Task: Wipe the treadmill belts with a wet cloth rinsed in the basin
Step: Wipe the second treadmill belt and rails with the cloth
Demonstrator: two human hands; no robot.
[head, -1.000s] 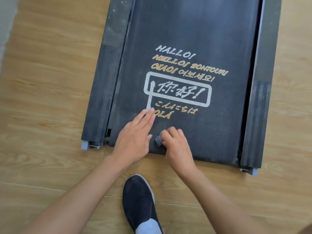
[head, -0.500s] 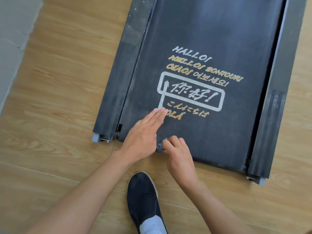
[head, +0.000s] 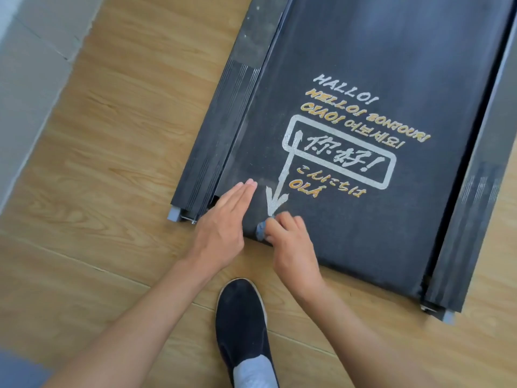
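A black treadmill belt [head: 377, 65] with white and yellow greeting print lies on the wooden floor. My left hand [head: 223, 219] rests flat with straight fingers on the belt's near left corner. My right hand [head: 291, 242] has curled fingers that hold a small grey-blue cloth [head: 260, 230] against the belt's near edge, just below a printed white arrow [head: 275, 200]. Most of the cloth is hidden under the fingers.
Dark ribbed side rails run along the left side [head: 223, 130] and the right side [head: 475, 205] of the belt. My dark shoe [head: 242, 323] stands on the wooden floor [head: 112, 163] just below the hands. A pale tiled strip [head: 25, 79] borders the floor at left.
My left hand has slid left along the belt, off the print, which uncovers the white arrow. The view has shifted, so the treadmill sits further right. My right hand keeps the cloth at the near edge.
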